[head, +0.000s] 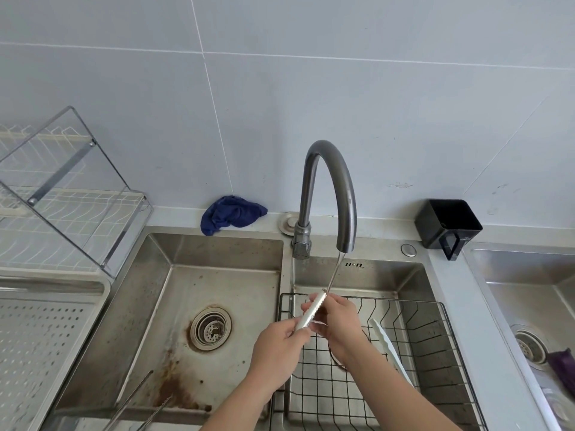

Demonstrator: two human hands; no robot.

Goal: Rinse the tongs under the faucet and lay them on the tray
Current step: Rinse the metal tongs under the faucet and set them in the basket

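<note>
- Left hand (277, 340) grips the tongs (309, 312) by the near end, tilting the far tip into the faucet (329, 181) stream.
- Right hand (339, 321) wraps the wet tip, likely to rub it.
- Tray (37, 337) lies at left.

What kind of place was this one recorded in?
Most likely a home kitchen: a stainless steel sink with a running gooseneck faucet, a dish rack beside it, and tongs held under the stream.

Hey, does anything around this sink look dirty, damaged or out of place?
Yes. The left basin has rust-brown staining: a ring around its drain and a larger patch near the front edge. A blue cloth also lies crumpled on the counter behind it.
</note>
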